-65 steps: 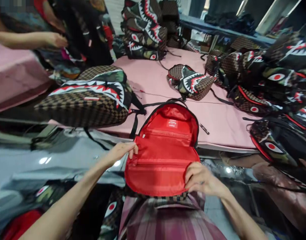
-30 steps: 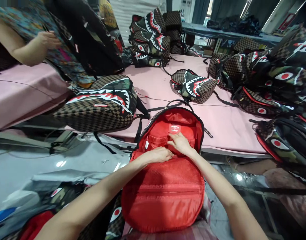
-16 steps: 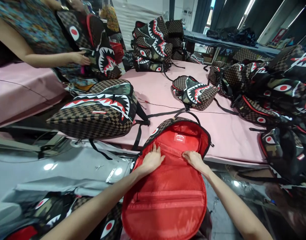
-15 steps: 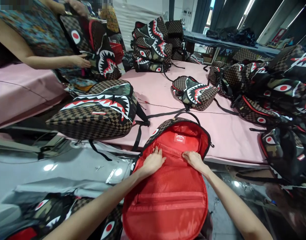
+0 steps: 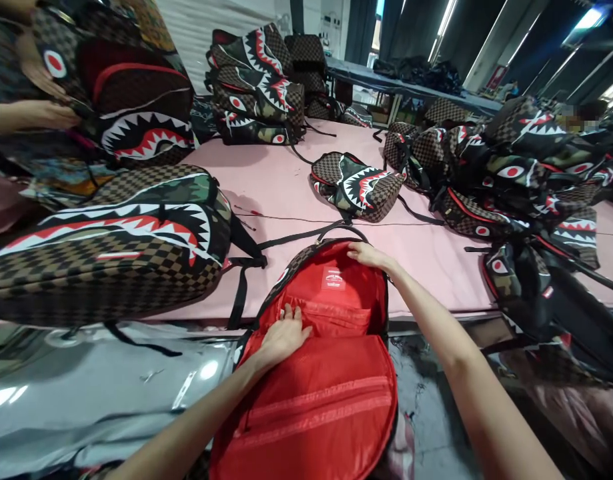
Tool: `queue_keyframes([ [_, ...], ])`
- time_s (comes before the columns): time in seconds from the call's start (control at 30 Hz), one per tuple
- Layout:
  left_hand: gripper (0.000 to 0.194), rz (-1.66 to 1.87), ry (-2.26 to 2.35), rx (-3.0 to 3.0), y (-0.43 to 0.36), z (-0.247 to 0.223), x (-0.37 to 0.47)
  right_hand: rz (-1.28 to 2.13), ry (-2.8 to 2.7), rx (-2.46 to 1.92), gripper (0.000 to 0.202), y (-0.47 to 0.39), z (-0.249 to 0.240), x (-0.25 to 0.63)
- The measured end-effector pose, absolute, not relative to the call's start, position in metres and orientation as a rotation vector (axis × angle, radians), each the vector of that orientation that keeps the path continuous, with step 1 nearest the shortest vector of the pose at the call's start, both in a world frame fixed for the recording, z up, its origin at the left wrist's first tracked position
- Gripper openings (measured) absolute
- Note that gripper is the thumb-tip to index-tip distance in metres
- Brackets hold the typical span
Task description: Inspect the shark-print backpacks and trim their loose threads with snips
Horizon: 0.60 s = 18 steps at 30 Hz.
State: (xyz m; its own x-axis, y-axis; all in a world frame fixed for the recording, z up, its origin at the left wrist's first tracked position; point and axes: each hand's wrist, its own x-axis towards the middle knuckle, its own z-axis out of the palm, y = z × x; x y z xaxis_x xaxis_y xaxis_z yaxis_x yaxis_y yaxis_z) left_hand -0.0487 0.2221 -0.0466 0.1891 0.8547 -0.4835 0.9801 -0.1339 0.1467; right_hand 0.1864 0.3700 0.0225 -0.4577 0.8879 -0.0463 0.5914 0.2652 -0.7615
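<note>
An unzipped backpack with a red lining (image 5: 316,393) lies open at the table's front edge, its front panel folded down toward me. My left hand (image 5: 285,337) rests inside on the lining at the left, fingers spread and holding nothing. At the top right rim of the opening is my right hand (image 5: 369,255), its fingers bent over the inner edge; what they pinch, if anything, is too small to tell. A red label (image 5: 333,279) shows on the inner back wall between the hands. The black top handle (image 5: 343,229) stands above the rim.
A checkered shark-mouth backpack (image 5: 121,247) lies left on the pink table (image 5: 266,173). A smaller one (image 5: 359,185) sits behind. Stacked backpacks (image 5: 259,87) stand at the back, more are piled right (image 5: 511,170). A person at the left handles another backpack (image 5: 136,100).
My right hand has moved from the inner pocket up to the top right rim. My left hand stays inside the lining. The view has shifted right, and the person's backpack has turned.
</note>
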Motion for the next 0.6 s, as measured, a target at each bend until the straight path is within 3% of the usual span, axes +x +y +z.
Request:
queue_keyframes([
  [0.27, 0.063, -0.416, 1.708, 2.057, 0.223, -0.045, -0.048, 1.426, -1.905, -1.083, 0.039, 0.337, 0.032, 0.220],
  [0.43, 0.063, -0.407, 1.712, 2.029, 0.227, -0.045, -0.046, 0.774, -1.565, -1.930, 0.047, 0.307, 0.003, 0.296],
  [0.6, 0.064, -0.413, 1.693, 1.992, 0.236, -0.044, -0.045, 0.624, -1.515, -2.249, 0.034, 0.268, -0.062, 0.312],
])
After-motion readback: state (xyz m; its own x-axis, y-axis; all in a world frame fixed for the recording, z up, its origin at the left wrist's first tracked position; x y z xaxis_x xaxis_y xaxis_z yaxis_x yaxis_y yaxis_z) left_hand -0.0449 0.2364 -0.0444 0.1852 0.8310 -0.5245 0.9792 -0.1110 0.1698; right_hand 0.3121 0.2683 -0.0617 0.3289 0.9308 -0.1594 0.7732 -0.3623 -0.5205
